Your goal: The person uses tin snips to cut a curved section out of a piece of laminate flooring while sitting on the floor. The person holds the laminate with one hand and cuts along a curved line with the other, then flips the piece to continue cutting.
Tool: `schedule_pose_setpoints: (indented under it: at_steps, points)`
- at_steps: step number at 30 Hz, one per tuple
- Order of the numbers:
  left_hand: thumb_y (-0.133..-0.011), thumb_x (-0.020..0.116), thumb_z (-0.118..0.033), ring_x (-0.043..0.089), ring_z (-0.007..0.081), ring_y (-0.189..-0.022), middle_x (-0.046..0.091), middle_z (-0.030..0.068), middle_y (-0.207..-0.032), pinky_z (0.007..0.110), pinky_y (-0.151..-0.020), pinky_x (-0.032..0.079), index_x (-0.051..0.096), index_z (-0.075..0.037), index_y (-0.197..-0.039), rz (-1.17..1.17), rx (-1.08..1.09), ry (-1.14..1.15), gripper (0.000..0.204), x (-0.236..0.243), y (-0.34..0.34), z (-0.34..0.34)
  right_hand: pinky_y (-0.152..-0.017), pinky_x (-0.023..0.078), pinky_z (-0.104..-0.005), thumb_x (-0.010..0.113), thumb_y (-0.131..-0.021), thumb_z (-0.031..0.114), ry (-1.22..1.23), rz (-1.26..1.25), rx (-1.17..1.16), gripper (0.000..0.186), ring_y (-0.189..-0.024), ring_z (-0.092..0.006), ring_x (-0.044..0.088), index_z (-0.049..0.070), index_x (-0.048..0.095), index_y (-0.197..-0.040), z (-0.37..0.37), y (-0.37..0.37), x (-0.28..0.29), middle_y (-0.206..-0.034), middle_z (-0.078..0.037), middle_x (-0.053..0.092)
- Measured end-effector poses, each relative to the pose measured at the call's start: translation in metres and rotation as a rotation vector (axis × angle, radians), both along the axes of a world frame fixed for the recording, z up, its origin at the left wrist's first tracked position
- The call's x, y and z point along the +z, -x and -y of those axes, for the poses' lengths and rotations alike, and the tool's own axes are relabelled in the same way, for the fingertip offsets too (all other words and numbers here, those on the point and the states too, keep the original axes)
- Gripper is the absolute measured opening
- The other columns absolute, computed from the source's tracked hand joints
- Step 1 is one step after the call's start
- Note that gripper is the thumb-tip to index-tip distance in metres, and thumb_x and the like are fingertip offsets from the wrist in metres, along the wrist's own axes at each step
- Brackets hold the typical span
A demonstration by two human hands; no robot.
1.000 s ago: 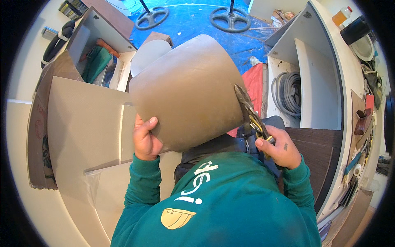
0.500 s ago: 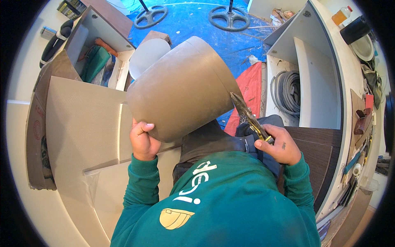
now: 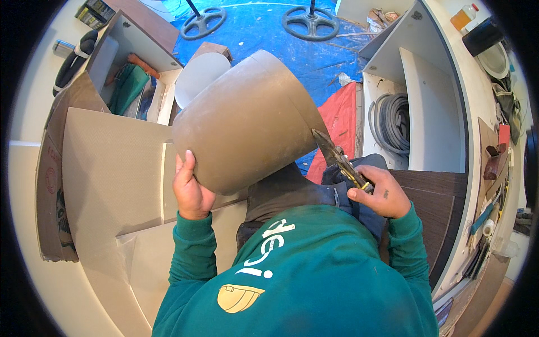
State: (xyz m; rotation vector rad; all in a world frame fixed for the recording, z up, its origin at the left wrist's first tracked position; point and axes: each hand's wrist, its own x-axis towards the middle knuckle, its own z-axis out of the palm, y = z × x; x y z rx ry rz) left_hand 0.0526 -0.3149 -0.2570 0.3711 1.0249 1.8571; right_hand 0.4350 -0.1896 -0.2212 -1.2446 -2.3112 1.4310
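Note:
A brown sheet [image 3: 247, 123], curved into a broad cylinder-like shape, lies tilted over my lap. A thin line runs across it close to its far right end. My left hand [image 3: 192, 188] grips its lower left edge, one digit raised against the outer face. In my right hand [image 3: 383, 191] is a pair of tin snips [image 3: 339, 160], with fingers wrapped round the yellow-and-black handles. The tip of the snips is at the sheet's right edge, by that line. The sheet's inner side is hidden.
A pale round disc [image 3: 202, 77] lies beyond the sheet. Blue tarp [image 3: 258, 33] covers the floor, with two wheel-shaped bases [image 3: 310, 23] on it. At right stands an open cabinet [image 3: 435, 106] holding coiled grey cable [image 3: 391, 124]; large beige boards [image 3: 112, 174] are at left.
My left hand has shifted its hold, with a digit now pointing up along the sheet. The snips' tip has moved slightly left, against the sheet's edge.

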Motion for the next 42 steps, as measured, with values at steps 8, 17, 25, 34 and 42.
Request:
schedule_pose_setpoints:
  at_steps: [8, 17, 25, 34, 42]
  points:
    - [-0.111, 0.044, -0.023, 0.051, 0.0315, -0.136, 0.052, 0.0168, -0.149, 0.047, -0.116, 0.039, 0.038, -0.001, -0.152, -0.016, -0.021, 0.009, 0.047, 0.001, 0.002, 0.001, -0.080, 0.051, -0.0413, 0.079, -0.085, 0.048, -0.083, -0.024, 0.021, 0.063, -0.087, -0.0344, 0.066, -0.007, 0.066, -0.113, -0.002, -0.005, -0.013, -0.096, -0.021, 0.067]
    - [-0.110, 0.046, -0.023, 0.054, 0.0318, -0.133, 0.053, 0.0177, -0.147, 0.046, -0.114, 0.042, 0.040, 0.000, -0.151, 0.009, -0.073, 0.072, 0.047, 0.005, 0.009, 0.006, -0.079, 0.051, -0.0405, 0.083, -0.082, 0.045, -0.119, -0.125, 0.057, 0.062, -0.086, -0.0320, 0.065, -0.005, 0.066, -0.115, -0.011, -0.006, -0.034, -0.093, -0.019, 0.066]
    - [-0.110, 0.045, -0.022, 0.055, 0.0320, -0.131, 0.054, 0.0181, -0.146, 0.046, -0.113, 0.044, 0.042, 0.001, -0.149, 0.007, -0.076, 0.079, 0.046, 0.013, 0.000, 0.007, -0.079, 0.049, -0.0367, 0.085, -0.082, 0.039, -0.083, -0.281, 0.075, 0.062, -0.086, -0.0253, 0.062, -0.005, 0.064, -0.120, -0.010, -0.001, -0.050, -0.095, -0.014, 0.064]
    - [-0.110, 0.045, -0.022, 0.055, 0.0317, -0.132, 0.055, 0.0178, -0.145, 0.046, -0.113, 0.043, 0.041, 0.000, -0.149, 0.059, -0.060, 0.089, 0.045, 0.016, -0.006, 0.013, -0.079, 0.048, -0.0358, 0.084, -0.083, 0.041, -0.088, -0.374, 0.029, 0.064, -0.087, -0.0230, 0.060, -0.005, 0.063, -0.123, -0.004, 0.012, -0.065, -0.093, -0.011, 0.061]
    - [-0.108, 0.051, -0.020, 0.059, 0.0316, -0.126, 0.057, 0.0178, -0.141, 0.046, -0.108, 0.048, 0.038, 0.000, -0.148, 0.062, -0.072, 0.143, 0.047, 0.017, -0.007, 0.023, -0.081, 0.050, -0.0386, 0.085, -0.081, 0.044, -0.279, -0.343, 0.021, 0.067, -0.089, -0.0296, 0.063, -0.005, 0.063, -0.121, -0.013, 0.012, -0.064, -0.095, -0.016, 0.062]
